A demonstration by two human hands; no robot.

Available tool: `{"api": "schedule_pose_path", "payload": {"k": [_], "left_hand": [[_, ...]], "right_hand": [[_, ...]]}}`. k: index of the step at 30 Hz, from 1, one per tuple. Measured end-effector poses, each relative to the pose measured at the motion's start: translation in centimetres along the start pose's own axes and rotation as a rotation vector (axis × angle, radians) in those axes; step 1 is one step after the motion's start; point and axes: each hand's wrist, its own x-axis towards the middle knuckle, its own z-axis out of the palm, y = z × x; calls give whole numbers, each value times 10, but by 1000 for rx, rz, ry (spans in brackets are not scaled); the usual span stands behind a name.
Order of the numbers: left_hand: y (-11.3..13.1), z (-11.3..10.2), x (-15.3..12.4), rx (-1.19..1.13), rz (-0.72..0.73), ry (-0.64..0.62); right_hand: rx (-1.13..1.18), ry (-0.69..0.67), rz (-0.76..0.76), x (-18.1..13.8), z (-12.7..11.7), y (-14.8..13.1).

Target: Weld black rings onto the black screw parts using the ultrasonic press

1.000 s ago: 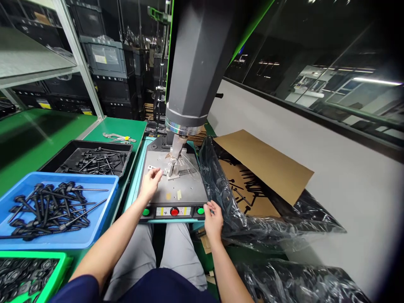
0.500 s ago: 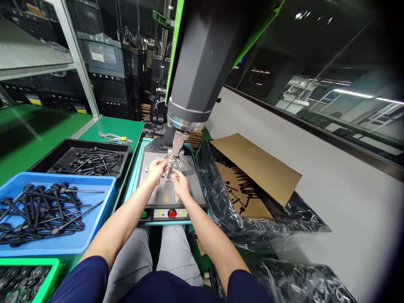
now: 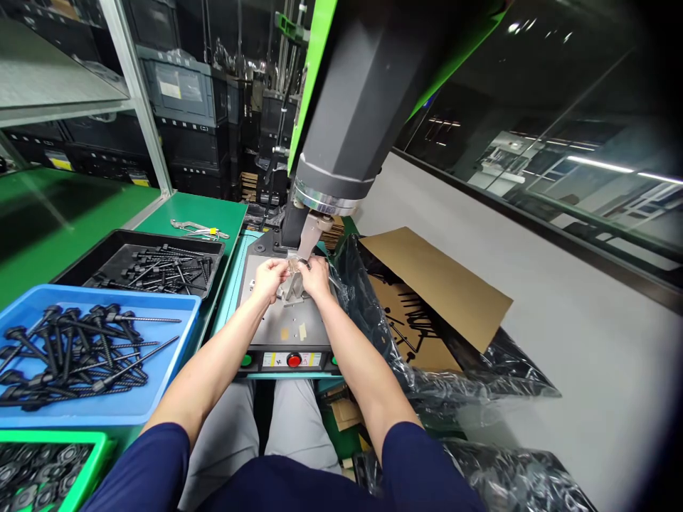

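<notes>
Both my hands meet at the small metal fixture (image 3: 291, 290) on the grey machine plate (image 3: 282, 323), right under the press head's tip (image 3: 311, 238). My left hand (image 3: 269, 277) is closed in a pinch on a small part (image 3: 292, 266) at the fixture. From the other side my right hand (image 3: 314, 276) closes its fingers on that same small part. What the part is cannot be made out. A red button (image 3: 294, 360) and a green button (image 3: 246, 360) sit on the panel at the plate's front edge.
A blue tray (image 3: 107, 409) of black long-shafted screws stands at left, a black tray (image 3: 144, 245) of similar screws behind it, a green bin (image 3: 96, 455) at lower left. At right, an open cardboard box (image 3: 442, 284) in black plastic wrap holds parts. Pliers (image 3: 197, 229) lie on the green bench.
My right hand left the right green button and came up to the fixture. Both hands then moved further in under the press tip and closed on the small part.
</notes>
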Motion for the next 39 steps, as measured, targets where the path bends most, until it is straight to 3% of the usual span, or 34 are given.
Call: {"api": "schedule_pose_path", "payload": {"k": [4,9,12,17,19,20,22,25,28,31,33,39], "left_hand": [[-2,-4,-8,4,18,14],[-19,-23,-32,48,13,38],[-31,-38,-42,93,-10,76],[-44,-58,-56,171,-52,162],[-46,-67,-72,236,2,193],[-46,-73,-83,281,38,160],[-45,-83,-111,362,61,-31],[-41,-96,-151,417,-45,-342],[-38,-102,-177,408,-101,-366],[-37,-107,-189,298,-175,-319],[-35,-113,-192,200,-185,-220],[-3,-149,-192,-151,50,390]], "right_hand": [[76,7,4,-25,-20,-12],[353,-206,61,-102,-54,-32],[423,-237,12,-135,-70,-42],[437,-184,-74,-145,-80,-53],[483,-193,-51,-145,-79,-55],[529,-199,-28,-145,-77,-56],[656,-196,47,-146,-70,-57],[835,-160,196,-145,-55,-60],[930,-182,320,-139,-37,-67],[993,-280,398,-133,-24,-77],[1017,-340,446,-133,-21,-83],[984,-419,515,-149,-33,-72]]}}
